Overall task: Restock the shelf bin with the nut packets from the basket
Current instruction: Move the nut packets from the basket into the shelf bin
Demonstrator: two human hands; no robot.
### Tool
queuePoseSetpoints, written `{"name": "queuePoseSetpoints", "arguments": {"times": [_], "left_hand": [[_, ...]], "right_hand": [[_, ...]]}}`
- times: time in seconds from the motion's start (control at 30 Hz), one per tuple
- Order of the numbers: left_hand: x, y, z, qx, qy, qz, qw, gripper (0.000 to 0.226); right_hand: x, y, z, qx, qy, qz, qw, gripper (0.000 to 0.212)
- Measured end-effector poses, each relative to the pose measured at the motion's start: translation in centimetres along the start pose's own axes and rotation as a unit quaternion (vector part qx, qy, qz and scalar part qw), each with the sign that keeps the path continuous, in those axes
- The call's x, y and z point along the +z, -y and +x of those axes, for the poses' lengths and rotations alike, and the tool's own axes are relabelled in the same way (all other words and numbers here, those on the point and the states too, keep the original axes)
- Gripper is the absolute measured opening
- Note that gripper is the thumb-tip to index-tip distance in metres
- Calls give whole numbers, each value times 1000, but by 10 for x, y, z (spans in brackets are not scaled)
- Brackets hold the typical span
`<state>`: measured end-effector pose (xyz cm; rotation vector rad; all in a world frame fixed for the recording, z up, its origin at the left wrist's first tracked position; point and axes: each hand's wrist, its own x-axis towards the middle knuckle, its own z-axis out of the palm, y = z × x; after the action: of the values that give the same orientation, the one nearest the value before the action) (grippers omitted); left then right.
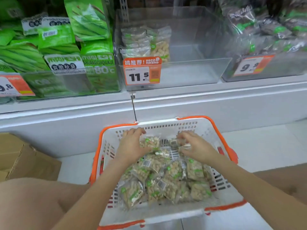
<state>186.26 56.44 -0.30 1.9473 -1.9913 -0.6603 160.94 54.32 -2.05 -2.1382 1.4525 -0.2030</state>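
While both hands work at the far end of the basket, the clear rectangular plastic shelf bin (191, 70) at 12 o'clock stands mostly bare, with only a few nut packets upright against its left wall behind the orange price tag (142, 71) marked 11.5. To either side sit neighbouring bins: green snack bags (86, 19) at 10 o'clock, dark packets (265, 29) at 2 o'clock.

Below, at 6 o'clock, the white perforated plastic basket with orange rim and handles (230, 195) rests on the floor against the white shelf base. A loose heap of small clear film nut packets with green labels (167, 178) fills it.

The left hand (131, 145) has fingers curled over one packet (150, 143) at the 11 o'clock end of the heap, apparently gripping it. The right hand (194, 146) pinches another packet (176, 142) at 1 o'clock between thumb and fingertips.

Handling judgement: each packet should be light, with a soft, crinkly, fairly slippery film skin over a loose, lumpy filling that shifts under pressure. Hard squeezing may crush the contents. Recommended hold is across the filled body with flat fingers, or by the sealed top edge; several may be gathered per hand, though stacked film is likely to slide.
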Motion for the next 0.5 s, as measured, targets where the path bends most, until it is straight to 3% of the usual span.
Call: {"name": "queuePoseSetpoints", "arguments": {"times": [0.17, 0.3, 0.37, 0.5], "left_hand": [[66, 47, -34, -185, 118, -81, 972, 57], [91, 68, -40, -293, 100, -195, 931, 22], [103, 80, -35, -324, 96, -202, 919, 27], [124, 94, -22, -384, 90, -223, 891, 13]], "right_hand": [[74, -24, -29, 110, 158, 42, 980, 39], [109, -24, -26, 124, 206, 27, 970, 48], [124, -25, -18, 139, 209, 15, 968, 55], [146, -25, -8, 174, 254, 11, 951, 61]]}}
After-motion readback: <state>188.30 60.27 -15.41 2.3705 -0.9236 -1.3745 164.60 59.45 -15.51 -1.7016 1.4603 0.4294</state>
